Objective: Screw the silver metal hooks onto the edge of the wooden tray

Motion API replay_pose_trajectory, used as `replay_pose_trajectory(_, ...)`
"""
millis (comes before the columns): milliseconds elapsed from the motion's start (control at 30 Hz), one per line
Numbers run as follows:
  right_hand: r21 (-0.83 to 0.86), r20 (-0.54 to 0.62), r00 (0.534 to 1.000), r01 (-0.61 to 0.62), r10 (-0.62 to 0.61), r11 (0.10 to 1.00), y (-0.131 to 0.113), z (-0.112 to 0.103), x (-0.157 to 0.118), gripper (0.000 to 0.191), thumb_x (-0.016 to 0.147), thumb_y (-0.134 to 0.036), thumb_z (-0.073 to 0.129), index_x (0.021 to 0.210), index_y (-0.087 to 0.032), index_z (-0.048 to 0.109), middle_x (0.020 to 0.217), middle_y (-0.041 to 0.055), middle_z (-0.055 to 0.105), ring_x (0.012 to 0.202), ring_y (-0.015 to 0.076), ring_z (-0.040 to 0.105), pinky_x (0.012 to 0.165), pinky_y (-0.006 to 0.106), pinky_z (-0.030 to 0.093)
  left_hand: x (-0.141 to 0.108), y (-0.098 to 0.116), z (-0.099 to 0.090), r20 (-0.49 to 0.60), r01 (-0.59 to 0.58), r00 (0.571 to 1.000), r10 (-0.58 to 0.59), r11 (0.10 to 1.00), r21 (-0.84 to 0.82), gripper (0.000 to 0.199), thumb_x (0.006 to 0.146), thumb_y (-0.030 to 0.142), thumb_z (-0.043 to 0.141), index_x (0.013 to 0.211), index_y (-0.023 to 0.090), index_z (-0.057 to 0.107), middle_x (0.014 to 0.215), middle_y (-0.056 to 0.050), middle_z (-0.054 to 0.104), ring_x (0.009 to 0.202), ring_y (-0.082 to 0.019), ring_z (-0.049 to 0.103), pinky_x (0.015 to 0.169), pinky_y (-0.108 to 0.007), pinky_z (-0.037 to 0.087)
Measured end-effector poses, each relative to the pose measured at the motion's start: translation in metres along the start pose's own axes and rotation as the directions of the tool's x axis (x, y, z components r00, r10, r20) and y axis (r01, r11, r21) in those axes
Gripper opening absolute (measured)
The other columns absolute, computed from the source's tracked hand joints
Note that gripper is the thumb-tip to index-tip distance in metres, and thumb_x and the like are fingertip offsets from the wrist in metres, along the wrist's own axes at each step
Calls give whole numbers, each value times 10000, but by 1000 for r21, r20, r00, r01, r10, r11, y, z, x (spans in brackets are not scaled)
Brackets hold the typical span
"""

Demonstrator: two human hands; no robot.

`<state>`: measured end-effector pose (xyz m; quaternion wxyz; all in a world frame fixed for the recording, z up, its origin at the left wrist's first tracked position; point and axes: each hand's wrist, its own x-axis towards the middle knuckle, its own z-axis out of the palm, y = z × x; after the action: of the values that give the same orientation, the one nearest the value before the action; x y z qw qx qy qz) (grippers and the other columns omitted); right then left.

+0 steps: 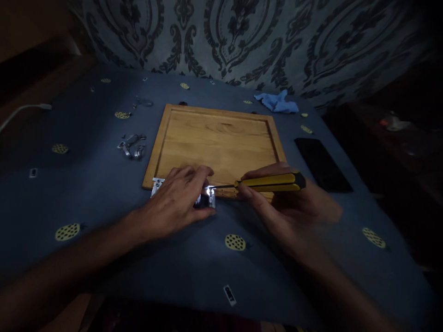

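A wall (235, 41) or hanging, too dim to tell which, spans 11 to 1 o'clock in dark scrollwork on pale grey. Below it spreads a blue cloth (86, 184) with yellow spotted prints (235, 242). A brown panel (31, 23) stands at 10 o'clock. At 3 o'clock, a surface (377, 122) fades into darkness. The light is low, brighter towards the centre.

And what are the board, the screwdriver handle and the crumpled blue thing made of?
The board looks like wood, maybe varnished: grain and a soft sheen show. The screwdriver handle is probably smooth plastic, perhaps rubbery, judging by its moulded yellow-and-black shape. The crumpled blue thing seems matte cloth, from its folds, but could be paper.
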<state>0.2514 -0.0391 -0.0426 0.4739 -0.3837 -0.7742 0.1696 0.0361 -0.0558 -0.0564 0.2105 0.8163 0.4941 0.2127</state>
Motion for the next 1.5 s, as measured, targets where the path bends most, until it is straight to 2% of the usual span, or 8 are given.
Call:
replay_pose_trajectory(267,5,38,999,23,-23,1000,0,0,0,174,898,-227,753,1020,-316,666,917,-5,728,810,215,701,683,390,559,-1,0,0,3,-4,1000,4,1000,-1,561,850,329,800,1281,232,455,1162,-63,675,1131,-293,618,964,-431,488)
replay_pose_trajectory(400,27,98,987,129,-131,991,-5,-5,7,180,899,-172,742,1015,-290,671,912,0,732,782,182,704,642,336,567,-1,1,-1,10,4,1000,-4,1000,-11,553,850,318,800,1273,230,455,1161,-63,672,1121,-294,620,960,-433,486)
replay_pose_trajectory(533,56,198,959,195,-202,979,-8,-10,11,243,910,-144,707,1108,-282,678,925,14,745,771,176,710,609,313,575,0,1,-2,9,-13,1000,13,1000,-17,531,862,318,788,1265,224,455,1169,-72,668,1124,-294,618,959,-428,486)
replay_pose_trajectory(700,61,257,949,173,-183,983,-7,-14,12,276,918,-151,691,1172,-259,694,986,25,761,824,175,731,677,304,607,0,-1,-2,6,-25,1000,25,1000,-17,542,853,323,794,1264,230,453,1173,-71,665,1127,-295,620,960,-431,487)
replay_pose_trajectory(867,60,245,950,183,-192,981,-7,-15,12,329,916,-150,708,1231,-242,702,1033,42,776,882,180,749,753,292,630,0,0,-1,-8,-31,1000,31,999,-20,538,853,296,792,1267,228,456,1162,-66,665,1128,-290,621,964,-428,485)
replay_pose_trajectory(1100,89,192,980,30,-47,996,1,-15,3,546,886,-145,740,1392,-306,613,1123,20,766,988,192,757,874,318,647,0,0,0,-11,-24,1000,24,1000,-12,542,843,300,801,1266,212,473,1149,-66,675,1120,-286,617,959,-414,481)
replay_pose_trajectory(1233,88,220,976,-16,-4,996,3,-16,2,451,887,-176,753,1309,-306,660,1117,9,768,1003,184,756,874,289,638,0,0,0,-4,-17,1000,17,1000,-15,557,843,296,800,1284,215,469,1149,-65,677,1115,-286,619,941,-405,485)
replay_pose_trajectory(1500,41,205,974,88,-94,995,-4,-16,11,170,912,-212,738,1067,-260,687,969,-17,778,865,133,756,744,218,610,0,0,0,-8,-34,999,34,999,0,561,840,306,810,1269,210,462,1140,-64,686,1115,-281,623,945,-406,486)
